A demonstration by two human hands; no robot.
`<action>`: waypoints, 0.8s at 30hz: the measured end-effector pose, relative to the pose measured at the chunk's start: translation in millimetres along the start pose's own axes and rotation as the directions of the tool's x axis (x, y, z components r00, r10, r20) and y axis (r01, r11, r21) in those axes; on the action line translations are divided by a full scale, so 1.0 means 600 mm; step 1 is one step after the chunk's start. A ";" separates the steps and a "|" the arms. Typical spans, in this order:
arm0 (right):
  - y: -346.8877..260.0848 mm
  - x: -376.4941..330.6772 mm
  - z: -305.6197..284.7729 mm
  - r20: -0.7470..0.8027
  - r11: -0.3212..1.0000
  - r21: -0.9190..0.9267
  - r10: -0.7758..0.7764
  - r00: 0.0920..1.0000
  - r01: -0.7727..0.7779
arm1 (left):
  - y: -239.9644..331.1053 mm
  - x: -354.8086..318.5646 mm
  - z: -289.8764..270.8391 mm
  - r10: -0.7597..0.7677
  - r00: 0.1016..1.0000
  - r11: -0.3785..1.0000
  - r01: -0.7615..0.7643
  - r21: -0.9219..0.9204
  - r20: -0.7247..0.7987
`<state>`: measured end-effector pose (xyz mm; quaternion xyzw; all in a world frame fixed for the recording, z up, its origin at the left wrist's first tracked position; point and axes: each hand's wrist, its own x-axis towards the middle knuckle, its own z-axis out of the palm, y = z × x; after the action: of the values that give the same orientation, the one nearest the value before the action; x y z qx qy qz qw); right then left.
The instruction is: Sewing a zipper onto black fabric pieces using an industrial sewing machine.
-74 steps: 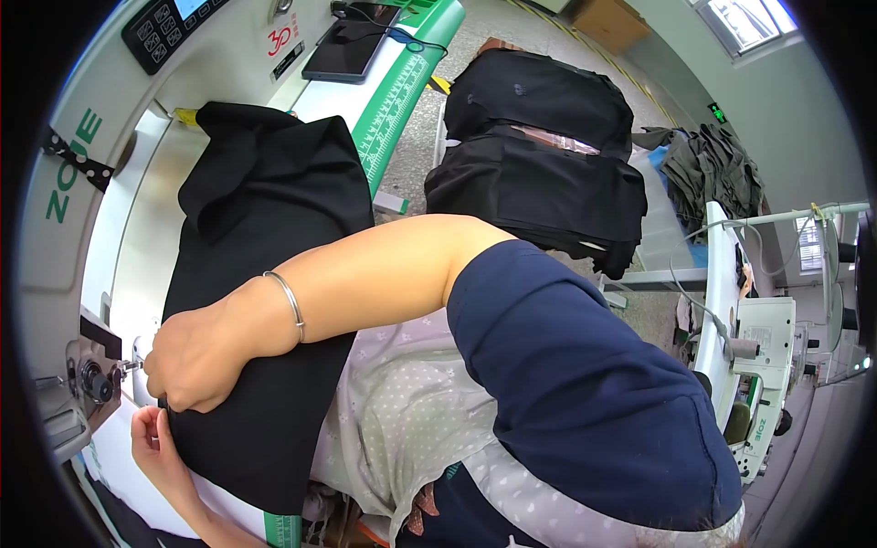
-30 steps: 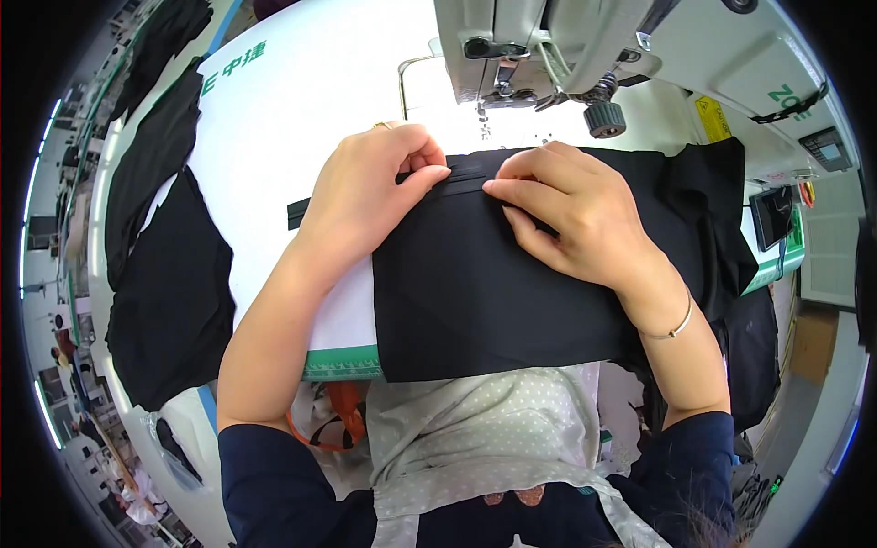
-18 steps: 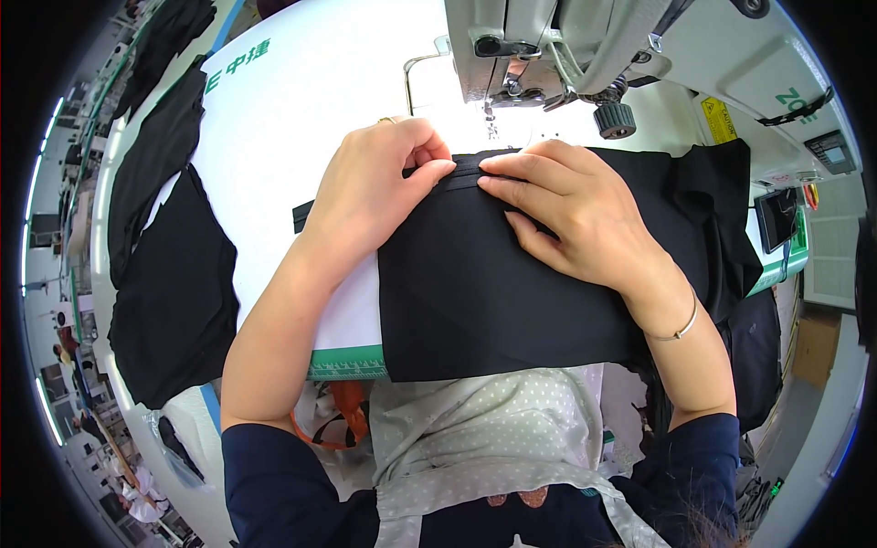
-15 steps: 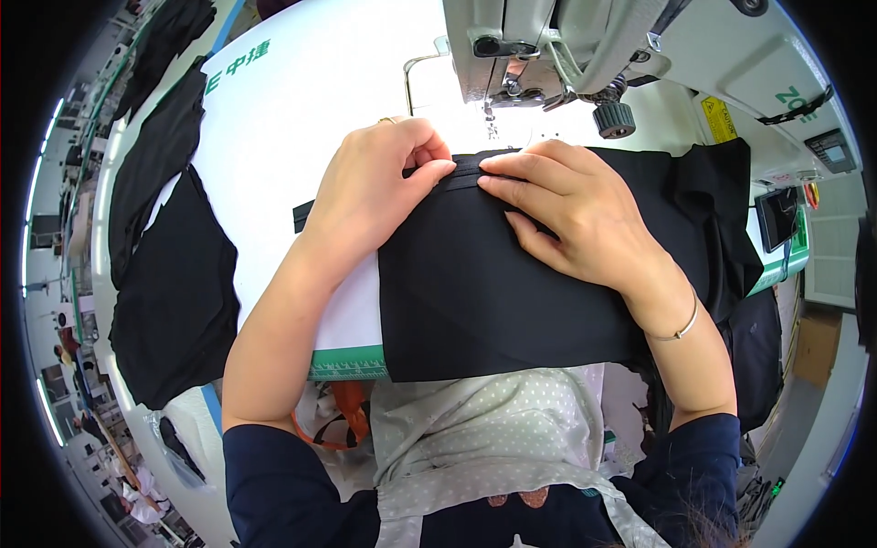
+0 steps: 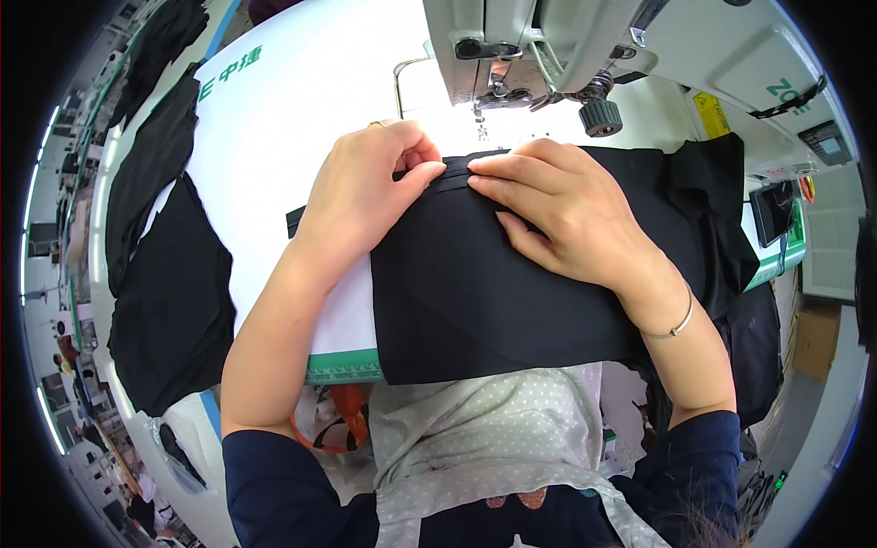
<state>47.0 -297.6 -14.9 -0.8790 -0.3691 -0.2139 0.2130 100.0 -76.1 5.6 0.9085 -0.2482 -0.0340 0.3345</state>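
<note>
A large black fabric piece (image 5: 484, 283) lies over the front of the white sewing table, its front edge hanging past the table's rim. Along its far edge runs a narrow black strip (image 5: 454, 174), whose loose end shows left of my left wrist. My left hand (image 5: 370, 178) pinches the strip and fabric edge between thumb and fingers. Just to the right, my right hand (image 5: 566, 205) rests on the cloth with spread fingers, its index and middle fingertips pressing on the strip. Beyond both hands is the sewing machine's needle area (image 5: 484, 123), lit brightly.
The sewing machine head (image 5: 530, 55) with a dark knob (image 5: 600, 117) overhangs the far side. More black cut pieces (image 5: 169, 301) lie at the left. A small dark device (image 5: 773, 212) sits at the table's right end. A cardboard box (image 5: 816, 340) stands on the right.
The view has shifted slightly, so everything sits a little further left. Both hands keep the same hold and place on the fabric.
</note>
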 end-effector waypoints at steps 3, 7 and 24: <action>0.000 0.000 0.001 -0.006 1.000 -0.014 -0.005 1.000 0.005 | 0.003 -0.005 0.001 -0.030 0.999 0.995 0.025 0.101 0.043; -0.002 0.001 0.001 -0.002 0.999 -0.031 -0.011 1.000 0.011 | 0.017 -0.036 0.008 0.377 0.925 0.857 -0.329 0.395 -0.046; 0.041 -0.007 -0.013 0.036 0.994 -0.099 -0.046 0.998 0.050 | 0.024 -0.055 0.047 0.386 0.918 0.730 -0.364 0.579 0.090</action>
<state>60.9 -319.8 -16.4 -0.8828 -0.3826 -0.2224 0.1574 58.5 -86.4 -11.0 0.8980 -0.4184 0.1287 0.0435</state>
